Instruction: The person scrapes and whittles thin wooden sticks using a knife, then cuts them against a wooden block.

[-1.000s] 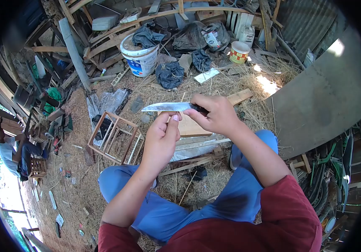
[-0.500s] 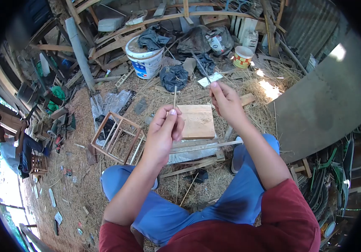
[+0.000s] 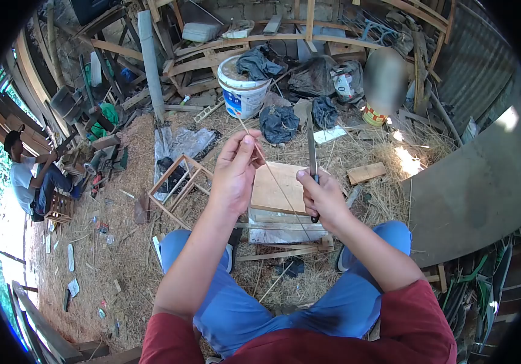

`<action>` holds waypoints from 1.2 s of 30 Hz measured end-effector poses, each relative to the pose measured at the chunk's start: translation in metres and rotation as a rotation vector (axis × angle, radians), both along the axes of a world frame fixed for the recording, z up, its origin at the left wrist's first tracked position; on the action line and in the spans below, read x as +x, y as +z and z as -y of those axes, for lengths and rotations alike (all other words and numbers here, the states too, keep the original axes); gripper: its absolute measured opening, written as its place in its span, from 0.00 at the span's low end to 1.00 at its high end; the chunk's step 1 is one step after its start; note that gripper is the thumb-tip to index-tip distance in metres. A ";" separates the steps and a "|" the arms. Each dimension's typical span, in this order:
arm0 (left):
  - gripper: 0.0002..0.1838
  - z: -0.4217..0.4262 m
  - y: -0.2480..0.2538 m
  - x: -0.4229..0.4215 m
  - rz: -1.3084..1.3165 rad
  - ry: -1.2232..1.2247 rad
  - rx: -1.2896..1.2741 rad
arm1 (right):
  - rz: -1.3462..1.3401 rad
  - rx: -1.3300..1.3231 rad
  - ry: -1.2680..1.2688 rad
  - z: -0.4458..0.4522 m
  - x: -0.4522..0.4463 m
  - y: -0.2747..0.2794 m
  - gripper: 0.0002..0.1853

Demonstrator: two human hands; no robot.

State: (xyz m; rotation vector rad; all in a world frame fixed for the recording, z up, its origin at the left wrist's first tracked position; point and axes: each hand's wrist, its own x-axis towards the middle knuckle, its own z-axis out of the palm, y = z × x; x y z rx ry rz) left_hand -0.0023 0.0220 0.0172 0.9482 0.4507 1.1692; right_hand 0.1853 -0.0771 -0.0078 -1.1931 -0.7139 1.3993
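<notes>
My left hand [image 3: 237, 167] is closed on a long thin wooden stick [image 3: 281, 191], which slants from above my fingers down toward the right. My right hand [image 3: 326, 197] grips the dark handle of a knife [image 3: 312, 148]; its narrow blade points away from me, upright in the view. The lower part of the stick passes just left of my right hand, and I cannot tell whether they touch. Below and between both hands lies a thick square wooden board [image 3: 269, 188], raised on other pieces of wood.
A small wooden frame [image 3: 169, 191] stands left of the board. Further off are a white bucket [image 3: 242, 97], black plastic bags [image 3: 279, 124] and a wood block [image 3: 366, 173]. A large flat sheet [image 3: 466, 194] leans at right. Another person [image 3: 27, 176] sits at far left.
My right hand has come down and closer, and the knife now shows clearly in it. The stick in my left hand now slants down to the right. The view has shifted left.
</notes>
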 end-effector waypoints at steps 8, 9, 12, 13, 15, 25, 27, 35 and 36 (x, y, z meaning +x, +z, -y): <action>0.11 -0.003 0.001 -0.002 -0.053 0.068 0.013 | 0.040 -0.045 0.027 0.003 -0.002 -0.009 0.15; 0.11 -0.004 0.002 -0.003 -0.072 0.083 0.019 | 0.038 -0.040 0.047 0.003 -0.001 -0.009 0.15; 0.12 -0.008 0.002 -0.005 -0.075 0.096 0.032 | 0.035 -0.039 0.073 0.004 -0.004 -0.009 0.15; 0.12 -0.009 0.003 -0.006 -0.061 0.094 0.037 | 0.032 -0.047 0.079 0.004 -0.005 -0.009 0.15; 0.12 -0.008 0.004 -0.006 -0.060 0.108 0.031 | 0.060 -0.039 0.087 0.006 -0.009 -0.010 0.15; 0.14 -0.001 0.017 -0.014 -0.092 0.125 0.077 | -0.042 0.072 0.202 0.014 -0.009 -0.012 0.17; 0.14 0.002 0.021 -0.014 -0.104 0.130 0.092 | -0.031 0.122 0.226 0.016 -0.010 -0.011 0.17; 0.14 0.006 0.029 -0.012 -0.160 0.171 0.168 | -0.037 0.201 0.227 0.015 -0.012 -0.016 0.10; 0.14 0.006 0.030 -0.012 -0.165 0.175 0.177 | -0.037 0.201 0.227 0.015 -0.013 -0.015 0.10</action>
